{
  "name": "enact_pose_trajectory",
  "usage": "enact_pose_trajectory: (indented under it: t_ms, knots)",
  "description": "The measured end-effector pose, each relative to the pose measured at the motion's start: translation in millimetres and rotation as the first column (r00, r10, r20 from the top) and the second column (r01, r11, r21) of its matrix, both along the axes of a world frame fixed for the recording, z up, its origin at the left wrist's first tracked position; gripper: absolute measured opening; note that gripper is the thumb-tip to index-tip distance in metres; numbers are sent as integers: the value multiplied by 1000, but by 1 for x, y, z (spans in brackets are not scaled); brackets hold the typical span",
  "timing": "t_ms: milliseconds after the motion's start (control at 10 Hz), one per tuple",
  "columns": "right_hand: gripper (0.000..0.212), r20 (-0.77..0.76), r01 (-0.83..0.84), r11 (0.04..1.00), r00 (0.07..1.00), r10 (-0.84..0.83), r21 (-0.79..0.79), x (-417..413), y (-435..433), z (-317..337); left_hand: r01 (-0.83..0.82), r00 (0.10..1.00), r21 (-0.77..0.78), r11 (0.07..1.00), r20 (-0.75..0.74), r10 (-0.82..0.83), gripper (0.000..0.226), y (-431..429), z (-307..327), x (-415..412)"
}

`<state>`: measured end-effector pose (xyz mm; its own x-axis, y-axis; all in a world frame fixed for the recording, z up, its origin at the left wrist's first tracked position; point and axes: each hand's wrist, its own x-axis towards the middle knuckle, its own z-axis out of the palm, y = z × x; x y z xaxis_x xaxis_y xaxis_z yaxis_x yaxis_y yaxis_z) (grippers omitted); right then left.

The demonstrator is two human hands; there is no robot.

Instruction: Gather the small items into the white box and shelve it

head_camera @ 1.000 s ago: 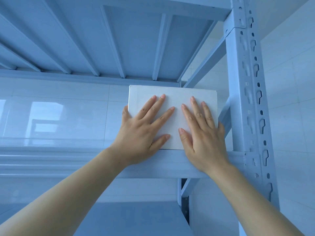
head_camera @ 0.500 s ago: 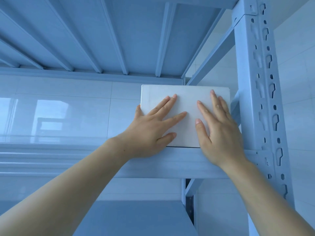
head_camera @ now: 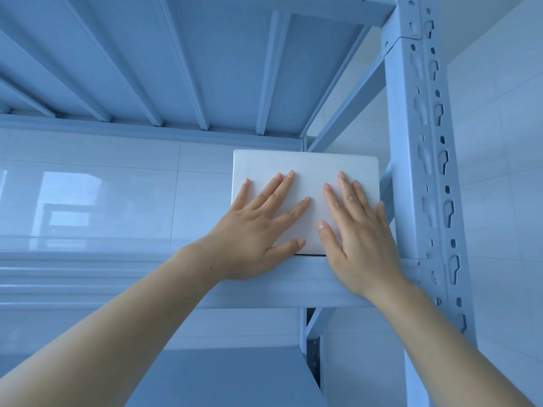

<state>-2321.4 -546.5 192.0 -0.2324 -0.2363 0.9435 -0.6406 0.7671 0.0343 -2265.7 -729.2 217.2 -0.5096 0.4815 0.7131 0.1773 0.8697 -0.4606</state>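
Since the white box (head_camera: 305, 171) is already sitting on the shelf (head_camera: 117, 271), up in the right corner just beside the upright post (head_camera: 417, 171), this looks like the final nudge to me. Both hands are flat against its front face, fingers spread wide, not gripping anything. The left hand (head_camera: 252, 230) covers the lower left part of the face, the right hand (head_camera: 358, 236) the lower right part, and they seem about equally close, so neither has the advantage. The box lies straight ahead of the fingertips, its long side running left to right along the shelf edge. So any push goes directly away from the person, deeper in. Its bottom front edge looks roughly level with the shelf lip. Can't see how much depth is left behind it, though.
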Motion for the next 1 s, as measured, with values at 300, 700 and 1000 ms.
enact_pose_trajectory:
  t_ms: [300,700,1000]
  knots:
    - [63,49,-1,1000,999,2,-27,-1,0,0,9,999,-25,1000,-39,-10,75,11,-4,-2]
    - [59,-8,9,999,1000,-9,-54,-5,-1,-2,6,998,-12,1000,-60,-7,77,12,-6,-4]
    - [47,-183,-204,947,970,161,-248,8,-2,-5,67,994,37,997,-87,-64,75,13,-8,8]
